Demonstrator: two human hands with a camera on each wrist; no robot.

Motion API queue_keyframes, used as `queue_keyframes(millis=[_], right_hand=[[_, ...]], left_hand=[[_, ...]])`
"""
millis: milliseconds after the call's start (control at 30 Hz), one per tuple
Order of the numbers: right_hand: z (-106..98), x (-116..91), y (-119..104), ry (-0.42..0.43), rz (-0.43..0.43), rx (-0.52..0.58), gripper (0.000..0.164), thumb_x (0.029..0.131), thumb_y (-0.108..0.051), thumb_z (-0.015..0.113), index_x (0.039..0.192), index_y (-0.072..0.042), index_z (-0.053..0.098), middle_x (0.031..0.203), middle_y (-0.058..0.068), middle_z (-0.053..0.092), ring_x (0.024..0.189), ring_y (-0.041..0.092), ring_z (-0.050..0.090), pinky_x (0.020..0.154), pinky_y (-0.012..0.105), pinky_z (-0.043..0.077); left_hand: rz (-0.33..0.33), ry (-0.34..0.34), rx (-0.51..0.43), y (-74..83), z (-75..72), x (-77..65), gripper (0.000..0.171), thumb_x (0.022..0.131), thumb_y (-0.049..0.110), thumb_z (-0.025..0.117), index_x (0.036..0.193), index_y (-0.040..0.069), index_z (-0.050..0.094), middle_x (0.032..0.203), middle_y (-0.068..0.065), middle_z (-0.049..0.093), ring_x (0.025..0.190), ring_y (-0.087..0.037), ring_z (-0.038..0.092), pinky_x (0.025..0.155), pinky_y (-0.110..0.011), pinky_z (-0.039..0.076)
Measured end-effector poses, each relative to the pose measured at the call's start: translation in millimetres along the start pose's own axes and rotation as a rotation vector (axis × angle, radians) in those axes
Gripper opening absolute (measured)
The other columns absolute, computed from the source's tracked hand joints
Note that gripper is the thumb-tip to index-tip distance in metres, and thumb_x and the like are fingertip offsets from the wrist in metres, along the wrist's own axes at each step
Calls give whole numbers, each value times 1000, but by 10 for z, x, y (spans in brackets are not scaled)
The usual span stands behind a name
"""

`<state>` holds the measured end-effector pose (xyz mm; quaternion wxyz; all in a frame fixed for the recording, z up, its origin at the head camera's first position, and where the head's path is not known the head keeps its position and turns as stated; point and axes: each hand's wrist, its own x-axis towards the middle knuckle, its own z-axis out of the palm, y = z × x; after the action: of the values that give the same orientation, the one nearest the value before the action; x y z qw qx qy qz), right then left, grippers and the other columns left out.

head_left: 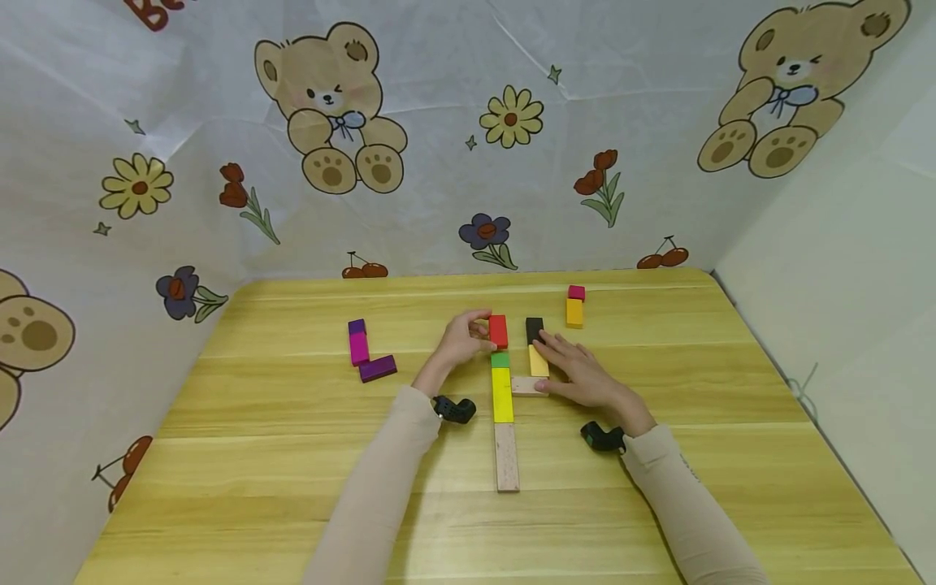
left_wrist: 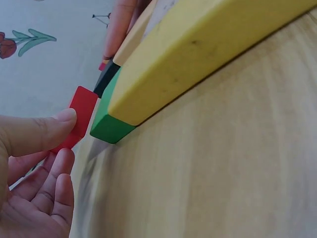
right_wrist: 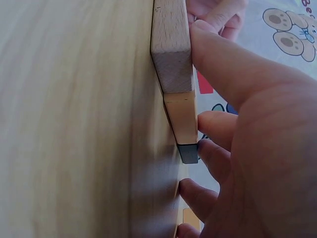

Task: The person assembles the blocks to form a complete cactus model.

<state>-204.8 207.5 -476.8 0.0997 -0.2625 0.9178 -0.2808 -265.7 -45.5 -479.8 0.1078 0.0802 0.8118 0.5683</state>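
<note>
My left hand point(head_left: 461, 340) pinches a red block point(left_wrist: 85, 111) between thumb and fingers, close to the end of the green block point(left_wrist: 113, 128). That green block joins a long yellow block point(head_left: 502, 396), and a plain wooden block point(head_left: 506, 457) continues the line toward me. With fingers spread, my right hand point(head_left: 585, 375) touches the pieces beside that line. Its thumb lies on a short wooden block point(right_wrist: 172, 44), and the fingertips lie along the pale orange block point(right_wrist: 181, 116) and the black block point(right_wrist: 188, 153).
On the left of the table point(head_left: 241, 487) lie a purple block point(head_left: 378, 369), a magenta block point(head_left: 359, 348) and a dark violet block point(head_left: 356, 327). Behind my right hand sit an orange block point(head_left: 574, 314) and a crimson block point(head_left: 577, 292). A printed cloth point(head_left: 439, 49) hangs behind.
</note>
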Motion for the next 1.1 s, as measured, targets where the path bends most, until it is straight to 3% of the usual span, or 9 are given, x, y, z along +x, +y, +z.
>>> queue_keyframes(millis=[500,1100], right_hand=[[1,0,-13,1,1,-7,77,93,-40,64,153,-7,30,163,15,19,149,44,13,117,66,6],[8,7,-1,2,5,-8,78,93,-40,64,154,-7,29,163,16,19,149,43,13,117,66,5]], left_hand=[[-10,-12,-11,-75,14,-18,65,78,-6,77,138,6,55,104,-12,60,89,-20,53,71,-22,46],[-32,-67,46,-73,-11,14,62,80,-1,77,137,6,55,117,-14,58,102,-24,54,76,-23,45]])
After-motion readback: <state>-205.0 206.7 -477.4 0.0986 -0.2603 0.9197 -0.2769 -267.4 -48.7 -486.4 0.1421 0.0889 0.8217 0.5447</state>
